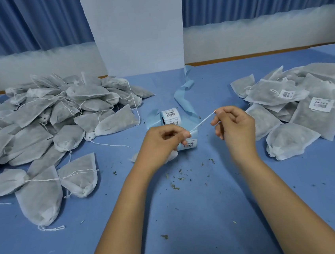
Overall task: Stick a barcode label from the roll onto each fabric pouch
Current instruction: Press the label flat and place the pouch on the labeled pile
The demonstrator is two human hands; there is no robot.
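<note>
- Big blue table taking up the whole lower half, with blue curtains and a white panel behind it.
- On the left, a huge messy heap of plain pouches, no labels showing on any of them, strings trailing all over. A few strays spilled nearer the front edge.
- On the right, a smaller heap of labelled pouches, with barcode stickers visible on at least two of the top ones.
- Left hand low over the middle of the table, fingers curled, thumb and forefinger pinching one end of a white drawstring.
- Right hand a bit higher and well apart from the left, also curled, pinching the other end, so the drawstring runs taut between the two.
- Loose pale-blue backing strip snaking from the roll toward the white panel.
- Label roll sitting on the table just behind the hands, barcode labels facing out.
- Current pouch mostly hidden under the left hand, only a bit of white fabric peeking out on the table.
- One barcode label on its blue backing right beside the left fingertips. Can't tell if actually held or just lying there.
- Bits of dried herb crumbs scattered on the table between the forearms.
</note>
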